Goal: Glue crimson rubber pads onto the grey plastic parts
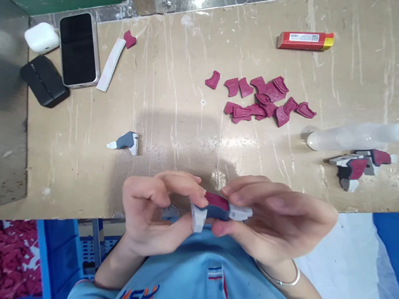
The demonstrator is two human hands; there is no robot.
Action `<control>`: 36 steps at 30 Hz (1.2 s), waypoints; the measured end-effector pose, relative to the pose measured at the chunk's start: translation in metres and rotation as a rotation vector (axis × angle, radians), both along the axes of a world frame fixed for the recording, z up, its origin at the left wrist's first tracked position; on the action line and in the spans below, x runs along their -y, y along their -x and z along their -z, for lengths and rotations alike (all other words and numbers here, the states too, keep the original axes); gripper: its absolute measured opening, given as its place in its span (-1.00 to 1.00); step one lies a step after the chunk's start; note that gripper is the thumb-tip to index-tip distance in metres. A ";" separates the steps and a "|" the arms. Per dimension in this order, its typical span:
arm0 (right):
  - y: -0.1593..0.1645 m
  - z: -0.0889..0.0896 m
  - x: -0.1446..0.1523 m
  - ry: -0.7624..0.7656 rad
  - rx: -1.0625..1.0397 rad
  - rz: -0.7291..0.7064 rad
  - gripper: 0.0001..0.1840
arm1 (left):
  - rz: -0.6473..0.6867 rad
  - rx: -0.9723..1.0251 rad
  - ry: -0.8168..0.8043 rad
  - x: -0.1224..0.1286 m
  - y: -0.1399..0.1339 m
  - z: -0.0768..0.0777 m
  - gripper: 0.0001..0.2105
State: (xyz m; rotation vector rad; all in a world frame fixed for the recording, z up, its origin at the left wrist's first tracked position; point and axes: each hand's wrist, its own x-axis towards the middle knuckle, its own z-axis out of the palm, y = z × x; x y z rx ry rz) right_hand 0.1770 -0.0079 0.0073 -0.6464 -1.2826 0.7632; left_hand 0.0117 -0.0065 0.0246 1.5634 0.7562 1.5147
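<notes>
Near the front edge of the table, my left hand [161, 208] and my right hand [278, 220] pinch one small plastic part [217, 211] between them. This part is dark blue-grey with pale grey ends, and a maroon piece [216, 200] lies on its upper face. My left fingertips grip its left end; the right fingers hold it near the right end. A similar blue-grey and white part [125, 142], with no maroon piece showing, lies on the table to the left. Several loose maroon pieces [261, 104] are scattered beyond my hands.
A clear bottle with a dark thin tip [357, 134] lies at right, beside parts with maroon faces [358, 169]. A red lighter-shaped box [304, 40] is farther back. A phone [79, 49], white case [42, 37] and black case [45, 81] lie left. A blue bin [58, 258] stands below.
</notes>
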 end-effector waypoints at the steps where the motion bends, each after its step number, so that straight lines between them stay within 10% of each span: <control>1: -0.001 0.000 0.000 -0.011 0.023 0.000 -0.36 | 0.001 0.006 0.008 0.000 0.000 0.001 -0.43; 8: -0.004 -0.007 -0.004 -0.041 0.194 -0.032 -0.78 | 0.023 0.008 0.025 -0.001 0.002 0.003 -0.48; 18: -0.007 -0.010 -0.003 -0.034 0.287 -0.061 -0.54 | 0.036 -0.044 0.054 0.002 0.003 -0.005 -0.51; 36: 0.005 0.002 0.003 -0.001 -0.015 -0.007 -0.69 | 0.041 -0.109 0.024 -0.008 0.008 -0.006 -0.44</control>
